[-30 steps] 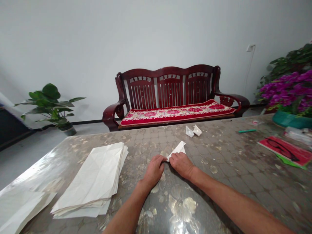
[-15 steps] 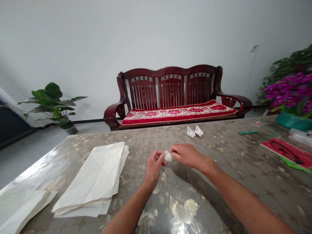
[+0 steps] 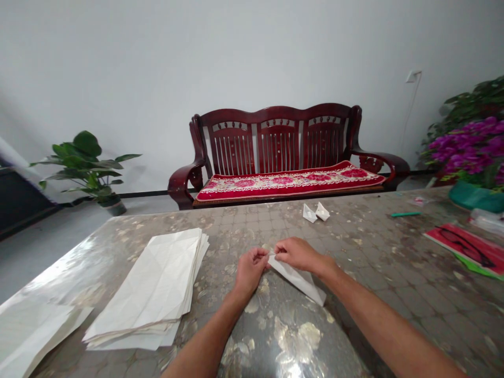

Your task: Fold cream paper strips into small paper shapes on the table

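A folded piece of white paper (image 3: 298, 279) slants down to the right from between my two hands, its long edge toward me. My left hand (image 3: 252, 269) pinches its upper left end with thumb and fingers. Close beside it, my right hand (image 3: 298, 254) grips the top edge of the same paper, fingers closed. The fingertips of both hands nearly meet. Beyond them, two small folded paper boats (image 3: 316, 212) stand side by side on the patterned table (image 3: 252, 231).
To the left lie a stack of white sheets (image 3: 151, 283) and more paper (image 3: 35, 333) at the table's corner. On the right are a green pen (image 3: 405, 214), a red booklet (image 3: 472, 245) with glasses on it, and purple flowers (image 3: 468, 147). A wooden bench (image 3: 277, 142) stands behind.
The paper, a small piece mostly hidden between my fingers before, now shows as a long folded strip reaching down to the right. My hands stay close together in nearly the same place.
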`<state>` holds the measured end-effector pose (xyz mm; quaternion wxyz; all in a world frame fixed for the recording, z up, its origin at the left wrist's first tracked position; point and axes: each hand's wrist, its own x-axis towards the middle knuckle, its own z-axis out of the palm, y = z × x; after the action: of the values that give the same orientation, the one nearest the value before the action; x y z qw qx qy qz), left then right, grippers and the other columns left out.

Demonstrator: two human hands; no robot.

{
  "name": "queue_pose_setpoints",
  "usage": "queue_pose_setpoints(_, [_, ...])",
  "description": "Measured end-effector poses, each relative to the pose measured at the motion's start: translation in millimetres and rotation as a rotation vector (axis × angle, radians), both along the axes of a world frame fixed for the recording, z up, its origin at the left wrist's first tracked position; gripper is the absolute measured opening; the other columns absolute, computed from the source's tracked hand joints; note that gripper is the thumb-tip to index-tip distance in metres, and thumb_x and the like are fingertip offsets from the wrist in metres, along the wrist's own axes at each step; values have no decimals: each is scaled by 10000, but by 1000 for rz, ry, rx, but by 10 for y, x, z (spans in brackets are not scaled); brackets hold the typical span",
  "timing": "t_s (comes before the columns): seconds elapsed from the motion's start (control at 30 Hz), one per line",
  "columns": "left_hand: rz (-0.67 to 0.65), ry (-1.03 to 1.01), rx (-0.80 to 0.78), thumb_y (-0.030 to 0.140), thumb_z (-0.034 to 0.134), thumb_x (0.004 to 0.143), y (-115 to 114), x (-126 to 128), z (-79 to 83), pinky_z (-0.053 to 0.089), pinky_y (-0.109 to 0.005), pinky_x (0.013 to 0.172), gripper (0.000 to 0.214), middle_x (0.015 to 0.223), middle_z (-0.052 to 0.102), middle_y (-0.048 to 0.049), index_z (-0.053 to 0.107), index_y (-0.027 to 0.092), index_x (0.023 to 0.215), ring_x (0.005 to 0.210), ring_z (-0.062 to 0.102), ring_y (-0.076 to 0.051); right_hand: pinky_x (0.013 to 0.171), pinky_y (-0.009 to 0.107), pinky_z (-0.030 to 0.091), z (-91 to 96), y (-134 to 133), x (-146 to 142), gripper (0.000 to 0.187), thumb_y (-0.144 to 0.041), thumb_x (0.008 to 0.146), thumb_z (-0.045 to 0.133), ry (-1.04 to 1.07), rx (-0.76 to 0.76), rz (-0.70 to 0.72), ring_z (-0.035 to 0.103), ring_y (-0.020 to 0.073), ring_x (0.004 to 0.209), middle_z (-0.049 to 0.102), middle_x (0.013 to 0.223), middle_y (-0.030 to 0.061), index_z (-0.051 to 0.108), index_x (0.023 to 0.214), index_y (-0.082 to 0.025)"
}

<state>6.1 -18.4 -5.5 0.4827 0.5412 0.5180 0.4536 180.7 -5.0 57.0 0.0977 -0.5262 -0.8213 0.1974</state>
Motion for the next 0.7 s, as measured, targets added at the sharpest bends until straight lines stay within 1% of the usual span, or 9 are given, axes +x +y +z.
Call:
queue_pose_setpoints(0.07, [-37,257,95,252,602,766,12,-32,-53,438,-222,601,110,677,682,14,679,175,781,617,616,-131,603,237,303,-220,-12,-2,137,-231,835,574,-1,40,-3,572,140,714,678,768,-2,710,830,-214])
queue_pose_setpoints(0.13, [-77,458,178,205,561,806,14,-56,-72,432,-232,653,137,737,705,8,698,193,811,691,632,-142,670,243,345,-383,-30,-3,127,-196,841,578,-2,150,14,575,156,795,670,822,20,703,817,-204])
queue_pose_setpoints(0.2, [-93,591,243,169,544,831,14,-73,-73,427,-240,704,160,798,714,0,699,204,832,767,638,-152,749,256,375,-491,-37,2,142,-157,848,576,14,244,65,568,169,872,665,875,32,708,852,-207])
queue_pose_setpoints(0.27, [-99,696,310,143,542,843,13,-87,-72,424,-247,754,167,841,710,-10,695,211,837,835,631,-161,801,267,391,-561,-31,14,179,-133,865,560,40,295,118,561,170,902,663,890,33,715,896,-217])
queue_pose_setpoints(0.37, [-126,830,396,142,548,866,5,-111,-64,423,-257,799,161,864,688,-22,689,213,833,884,609,-173,819,276,405,-630,-22,38,212,-124,894,534,59,338,159,554,169,899,660,863,30,720,898,-224])
queue_pose_setpoints(0.5, [-219,989,469,184,522,916,-40,-135,-29,433,-281,839,171,933,671,-47,687,207,877,925,588,-192,812,284,417,-654,-56,67,216,-139,918,527,11,398,192,551,170,906,670,888,32,723,891,-229])
queue_pose_setpoints(0.6, [-292,1114,512,165,495,930,-107,-126,-3,442,-305,859,188,982,663,-59,677,207,942,949,576,-207,820,292,427,-624,-112,87,196,-167,925,546,-66,416,220,560,174,937,677,972,30,720,972,-245])
queue_pose_setpoints(0.7, [-372,1245,544,159,502,927,-189,-98,10,454,-341,878,190,1039,649,-77,649,189,1043,971,567,-230,831,296,433,-596,-173,106,199,-186,919,572,-123,422,225,568,179,962,677,1014,31,706,1045,-261])
